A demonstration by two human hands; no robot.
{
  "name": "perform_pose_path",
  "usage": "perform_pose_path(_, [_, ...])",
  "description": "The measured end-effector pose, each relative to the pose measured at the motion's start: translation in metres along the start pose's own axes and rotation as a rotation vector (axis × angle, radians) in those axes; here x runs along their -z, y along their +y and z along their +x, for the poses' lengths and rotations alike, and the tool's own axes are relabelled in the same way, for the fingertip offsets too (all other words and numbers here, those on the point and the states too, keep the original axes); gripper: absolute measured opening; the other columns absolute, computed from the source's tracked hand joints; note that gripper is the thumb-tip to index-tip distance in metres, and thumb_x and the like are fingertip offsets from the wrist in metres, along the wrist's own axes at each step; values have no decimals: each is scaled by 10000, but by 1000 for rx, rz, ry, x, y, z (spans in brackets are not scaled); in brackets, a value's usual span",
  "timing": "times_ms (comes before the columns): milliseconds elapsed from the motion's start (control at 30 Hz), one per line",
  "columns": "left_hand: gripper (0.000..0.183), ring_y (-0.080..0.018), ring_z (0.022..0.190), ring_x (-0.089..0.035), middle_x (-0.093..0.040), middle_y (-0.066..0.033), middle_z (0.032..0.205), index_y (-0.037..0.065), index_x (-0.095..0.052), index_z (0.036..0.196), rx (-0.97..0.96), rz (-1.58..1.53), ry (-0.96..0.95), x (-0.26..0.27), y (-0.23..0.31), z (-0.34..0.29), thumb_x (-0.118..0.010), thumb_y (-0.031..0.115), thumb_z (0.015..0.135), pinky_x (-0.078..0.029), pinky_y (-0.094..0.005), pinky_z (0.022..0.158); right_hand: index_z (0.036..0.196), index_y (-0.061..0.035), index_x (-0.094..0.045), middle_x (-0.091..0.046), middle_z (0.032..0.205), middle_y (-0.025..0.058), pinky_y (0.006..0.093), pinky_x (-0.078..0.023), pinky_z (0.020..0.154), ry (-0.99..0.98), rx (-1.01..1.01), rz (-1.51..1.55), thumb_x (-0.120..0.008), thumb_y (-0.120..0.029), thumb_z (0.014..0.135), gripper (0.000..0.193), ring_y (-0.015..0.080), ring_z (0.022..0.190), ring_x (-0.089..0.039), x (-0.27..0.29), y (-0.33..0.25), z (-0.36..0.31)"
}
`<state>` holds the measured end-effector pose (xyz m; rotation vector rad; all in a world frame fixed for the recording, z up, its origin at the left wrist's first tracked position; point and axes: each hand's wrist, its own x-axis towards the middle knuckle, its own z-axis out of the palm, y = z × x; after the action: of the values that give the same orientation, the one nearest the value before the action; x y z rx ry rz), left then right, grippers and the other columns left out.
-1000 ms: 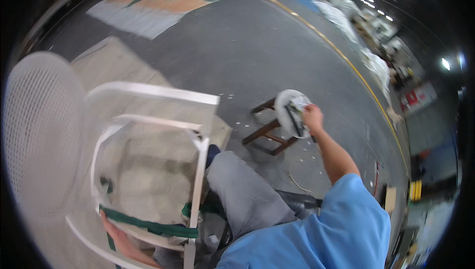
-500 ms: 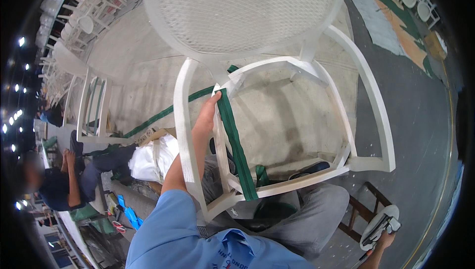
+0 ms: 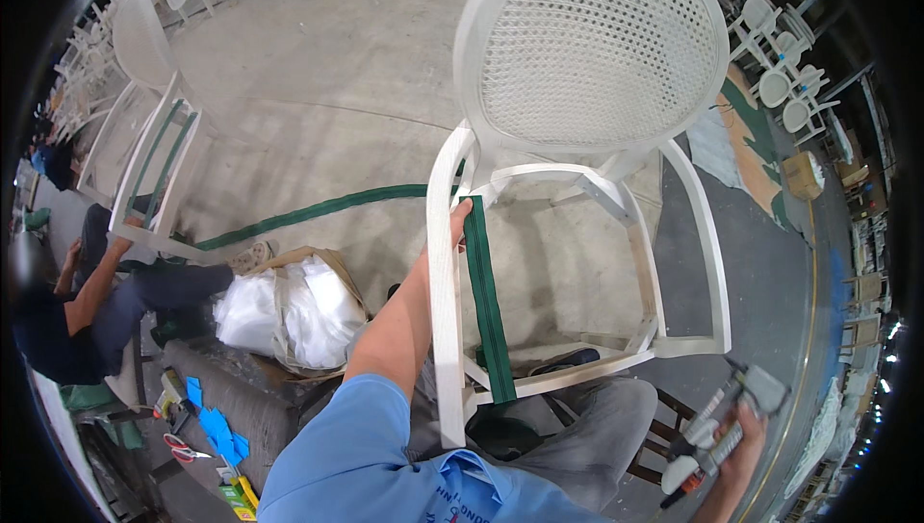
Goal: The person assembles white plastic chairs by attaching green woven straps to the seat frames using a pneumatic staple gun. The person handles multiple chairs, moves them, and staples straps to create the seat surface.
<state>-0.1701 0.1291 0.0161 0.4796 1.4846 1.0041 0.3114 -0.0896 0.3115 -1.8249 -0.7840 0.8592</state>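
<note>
A white armchair frame (image 3: pixel 449 282) with a perforated oval back (image 3: pixel 597 51) and an open seat stands before me. A green webbing strap (image 3: pixel 489 311) lies across the left part of the seat opening, from the rear rail to the front rail. My left hand (image 3: pixel 463 219) reaches past the left armrest and pinches the strap at the rear of the seat frame. Low on the right, away from the chair, my right hand (image 3: pixel 739 441) grips a grey and black staple gun (image 3: pixel 707 427). The hand partly hides the tool.
More green webbing (image 3: pixel 318 210) trails left over the floor. A bag of white plastic (image 3: pixel 289 311) sits left, near red-handled scissors (image 3: pixel 183 448) and blue pieces (image 3: pixel 223 438) on a grey surface. At far left, a person (image 3: pixel 72 311) sits beside another chair (image 3: pixel 154 167). A dark stool (image 3: pixel 664 432) stands right.
My right hand has lifted the staple gun from the stool. My left hand stays at the strap's rear end. The view has shifted, and the chair appears farther right.
</note>
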Motion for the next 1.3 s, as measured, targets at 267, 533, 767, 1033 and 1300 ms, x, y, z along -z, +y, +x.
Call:
perform_pose_path(267, [297,-114,604,-556,-613,-5,773,49,-665,1000,-23,-324,-70,2,-35,42,-749,320,913,-461,-318,522,1053,1,-664,-624,726,39,284,-476,472,-696,-78,46,-749,-116,865,238,127,539,-585,-309,-23,22])
perform_pose_path(533, [325,-172,639,-607,-642,-70,814,19,-619,1059,30,-484,-133,-2,-37,33,-725,297,927,-515,-333,561,986,1,-618,-626,769,41,296,-440,432,-776,-162,-52,-743,-111,899,189,122,514,-546,-457,40,47])
perform_pose_path(767, [300,-261,627,-639,-641,-146,817,12,-564,1099,88,-533,-159,1,-16,16,-684,243,950,-544,-418,534,1000,-17,-603,-630,735,35,276,-439,428,-752,-113,-120,-734,-110,901,189,107,509,-546,-480,56,53])
perform_pose_path(1033, [288,-280,614,-635,-637,-149,814,12,-561,1107,74,-492,-96,-2,-15,20,-692,209,942,-543,-423,523,1028,-14,-584,-631,721,34,272,-435,421,-724,-75,-188,-748,-110,885,238,99,505,-553,-483,57,52])
perform_pose_path(1300, [250,-254,623,-623,-639,-129,813,21,-612,1071,63,-457,-28,4,-11,19,-678,208,918,-532,-416,559,1037,16,-524,-631,741,60,273,-432,411,-709,-24,-164,-765,-94,871,312,100,507,-547,-490,56,40])
